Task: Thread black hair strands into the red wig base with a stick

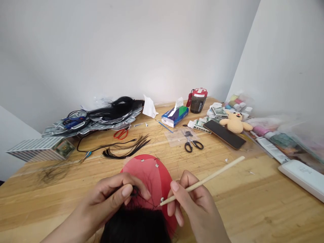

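A rounded red form (149, 175) stands at the table's near side, with pins in its surface and dense black hair (135, 226) covering its near part. My left hand (113, 195) pinches a small dark lock of hair (135, 191) between thumb and forefinger, over the form's left side. Between the thumb and fingers of my right hand (192, 199) is a slim wooden-handled hook tool (202, 181), slanting up to the right. Its thin tip meets fine strands at the upper edge of the black hair. Whether the tip is hooked cannot be made out.
Beyond the form lie loose black hair (126, 147), red-handled scissors (121, 134) and black scissors (193, 145). A tissue pack (175, 115) and a tumbler (198, 100) stand farther back. To the right are a phone (224, 134), a plush toy (236, 122) and a white device (302, 179).
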The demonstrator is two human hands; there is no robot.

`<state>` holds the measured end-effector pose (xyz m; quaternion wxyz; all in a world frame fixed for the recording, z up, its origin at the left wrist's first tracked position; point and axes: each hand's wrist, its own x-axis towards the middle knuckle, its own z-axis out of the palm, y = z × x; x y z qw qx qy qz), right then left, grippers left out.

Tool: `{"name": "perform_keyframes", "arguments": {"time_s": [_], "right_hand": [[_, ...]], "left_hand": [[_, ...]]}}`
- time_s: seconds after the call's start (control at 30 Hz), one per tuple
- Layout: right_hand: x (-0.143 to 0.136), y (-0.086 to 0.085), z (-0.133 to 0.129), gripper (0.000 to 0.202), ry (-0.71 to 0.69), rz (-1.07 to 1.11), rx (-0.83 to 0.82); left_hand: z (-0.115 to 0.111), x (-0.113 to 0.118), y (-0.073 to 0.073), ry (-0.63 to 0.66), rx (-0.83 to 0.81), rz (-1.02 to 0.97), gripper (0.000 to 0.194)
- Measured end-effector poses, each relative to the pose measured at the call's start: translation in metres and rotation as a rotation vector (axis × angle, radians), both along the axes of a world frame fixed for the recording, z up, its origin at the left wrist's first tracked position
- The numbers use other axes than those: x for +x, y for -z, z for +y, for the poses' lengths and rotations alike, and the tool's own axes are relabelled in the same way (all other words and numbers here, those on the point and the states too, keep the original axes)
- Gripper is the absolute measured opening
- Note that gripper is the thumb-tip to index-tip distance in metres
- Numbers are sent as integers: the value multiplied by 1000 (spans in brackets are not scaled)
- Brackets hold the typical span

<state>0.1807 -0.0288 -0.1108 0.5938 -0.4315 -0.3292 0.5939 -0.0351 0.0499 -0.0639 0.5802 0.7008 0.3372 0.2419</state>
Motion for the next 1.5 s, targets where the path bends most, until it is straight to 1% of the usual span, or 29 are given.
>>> {"name": "perform_keyframes", "arguments": {"time_s": [0.1,0.2,0.3,0.43,0.57,0.67,0.77,1.0,1.2,1.37,1.43,1.5], "right_hand": [[0,2,-1,56,5,3,11],[-1,2,-1,56,10,12,16],[0,3,0,55,12,24,25],[0,3,0,55,5,37,34],[0,4,0,54,8,40,38],[-1,5,1,53,14,41,54],[-2,5,0,52,11,31,69],[-2,1,-5,49,18,-25,116],[-1,-2,-8,44,167,-27,168],[12,-2,-2,37,204,80,205],[18,-5,2,39,284,131,199],[25,-9,7,41,408,167,173]], "left_hand": [[1,2,1,-91,-56,-54,38],[-1,3,-2,-151,-111,-38,40],[-3,5,-4,-237,-156,-17,44],[-7,6,-4,-322,-193,-29,47],[-5,10,-3,-412,-312,-178,45],[-2,12,-5,-423,-358,-287,45],[1,11,-5,-453,-391,-349,46],[0,11,-4,-585,-479,-466,47],[0,16,-6,-671,-468,-540,51],[-2,16,-7,-681,-460,-548,53],[-2,16,-6,-673,-456,-554,50],[0,15,-5,-670,-456,-554,48]]}}
